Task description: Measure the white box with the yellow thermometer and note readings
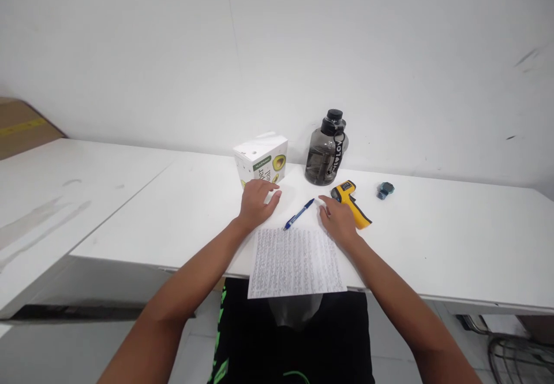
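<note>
My left hand (258, 202) hovers or rests just in front of a white box (259, 162) with avocado pictures, its fingers apart and nothing in them. Beside a yellow infrared thermometer (352, 204) is my right hand (340, 217), index finger stretched out and the others loosely curled, holding nothing. Whether it touches the thermometer I cannot tell. Between both hands a blue pen (298, 215) lies slanted, one end at the top edge of a printed sheet (296, 263). The sheet is covered in dense small text and overhangs the table's front edge.
A dark see-through water bottle (322, 156) with a black lid and strap stands at the back against the wall. A teal wristwatch (385, 189) lies to the right on the white table (454, 240). At far left stands a brown cardboard box (26, 130).
</note>
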Available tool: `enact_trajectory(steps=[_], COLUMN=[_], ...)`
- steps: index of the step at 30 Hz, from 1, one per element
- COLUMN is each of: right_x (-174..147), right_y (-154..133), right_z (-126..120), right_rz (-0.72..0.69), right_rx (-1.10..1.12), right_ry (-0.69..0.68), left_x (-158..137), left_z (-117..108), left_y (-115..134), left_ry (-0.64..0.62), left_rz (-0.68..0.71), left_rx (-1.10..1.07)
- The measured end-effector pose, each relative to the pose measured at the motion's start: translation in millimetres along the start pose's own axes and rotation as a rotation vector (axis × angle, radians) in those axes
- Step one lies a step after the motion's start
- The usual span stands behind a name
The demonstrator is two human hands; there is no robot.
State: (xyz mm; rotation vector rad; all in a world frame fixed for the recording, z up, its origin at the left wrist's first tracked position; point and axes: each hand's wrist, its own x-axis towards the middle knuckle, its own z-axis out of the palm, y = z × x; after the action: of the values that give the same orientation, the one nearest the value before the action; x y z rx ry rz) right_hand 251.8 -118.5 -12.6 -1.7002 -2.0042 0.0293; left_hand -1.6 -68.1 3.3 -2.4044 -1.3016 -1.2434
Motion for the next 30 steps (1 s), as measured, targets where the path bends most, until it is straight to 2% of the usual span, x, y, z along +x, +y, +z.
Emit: enact_trajectory(steps=[3, 6, 10, 12, 14, 17, 21, 30], right_x=[4, 5, 6, 6, 6, 7, 8, 8], right_y=[7, 19, 31, 32, 31, 30, 31, 32], right_z=[-16, -30, -34, -32, -30, -30, -30, -30], right_rz=[0.176, 0.365, 0.505, 0.518, 0.515, 0.513, 0.517, 0.507], right_rx=[-0.167, -0.308, -0.301, -0.269, -0.255, -0.25, -0.249, -0.247], right_ry=[0.076, 0.063, -0.048, -0.13, -0.177, -0.187, -0.182, -0.184], left_x=[-1, 0, 2, 4, 4, 5, 4, 5], left_z=[6, 13, 18, 21, 23, 25, 26, 25], left_y=[-8, -13, -24, -29, -33, -36, -37, -38], left_ry=[0.272, 0.385, 0.348, 0.297, 0.248, 0.2, 0.21, 0.196], left_rz=[-0.026, -0.161, -0.523, -0.695, -0.789, -0.764, -0.703, -0.72], left_rx=[-0.024, -0.068, -0.224, -0.319, -0.391, -0.391, -0.34, -0.328])
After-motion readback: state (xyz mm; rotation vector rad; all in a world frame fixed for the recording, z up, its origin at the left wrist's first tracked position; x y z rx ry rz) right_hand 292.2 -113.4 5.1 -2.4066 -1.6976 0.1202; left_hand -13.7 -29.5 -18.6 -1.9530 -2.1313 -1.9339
